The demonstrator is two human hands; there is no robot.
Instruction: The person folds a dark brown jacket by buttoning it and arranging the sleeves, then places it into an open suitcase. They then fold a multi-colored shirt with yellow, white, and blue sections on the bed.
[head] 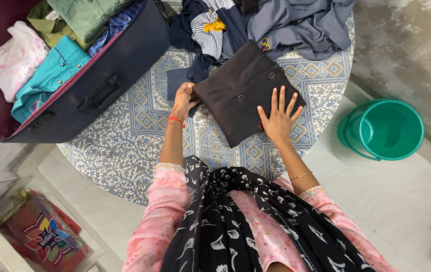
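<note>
while the right hand (278, 118) presses flat, fingers spread, the left hand (183, 99) pinches the folded dark shirt (243, 88).

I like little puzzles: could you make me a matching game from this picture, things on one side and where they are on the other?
Things:
1. folded dark shirt
2. green bucket
3. teal garment
4. red thread band

Places:
A. on the bare floor, right
B. in the open suitcase
C. on the left wrist
D. under both hands, on the patterned cloth

Pairs: 1-D, 2-A, 3-B, 4-C
</note>
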